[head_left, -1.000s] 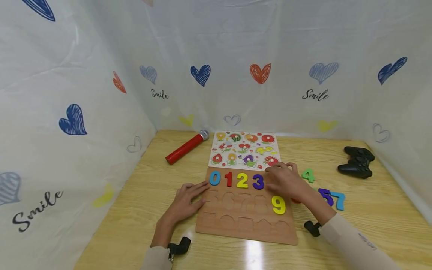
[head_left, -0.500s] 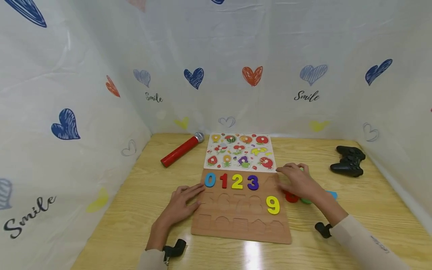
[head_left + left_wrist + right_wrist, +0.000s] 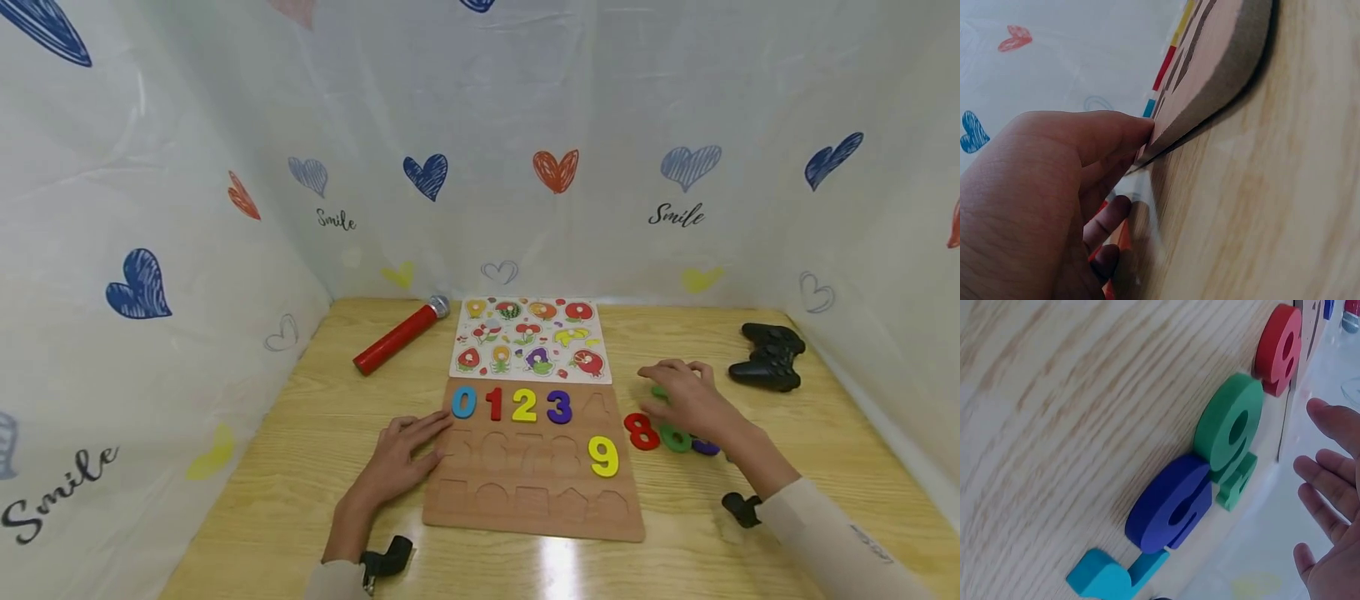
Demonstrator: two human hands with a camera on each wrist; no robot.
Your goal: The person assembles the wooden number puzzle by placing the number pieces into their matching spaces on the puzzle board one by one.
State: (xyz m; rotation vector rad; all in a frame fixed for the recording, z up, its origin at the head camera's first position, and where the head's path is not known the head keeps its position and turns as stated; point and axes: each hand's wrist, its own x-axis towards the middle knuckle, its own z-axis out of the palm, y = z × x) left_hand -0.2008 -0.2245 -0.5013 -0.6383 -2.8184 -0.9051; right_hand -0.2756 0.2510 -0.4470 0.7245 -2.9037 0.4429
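Left hand (image 3: 397, 460) rests fingertips on the number board's (image 3: 525, 520) left edge, thumb apart from fingers, likely steadying it. Right hand (image 3: 693, 402): right of the board near the loose green 4 (image 3: 1230, 492), fingers apart, nothing held; likely there for it. The 4's direction: cannot tell, mostly covered. Red 8 (image 3: 642, 432), right of board: long axis slants, far end boardward.
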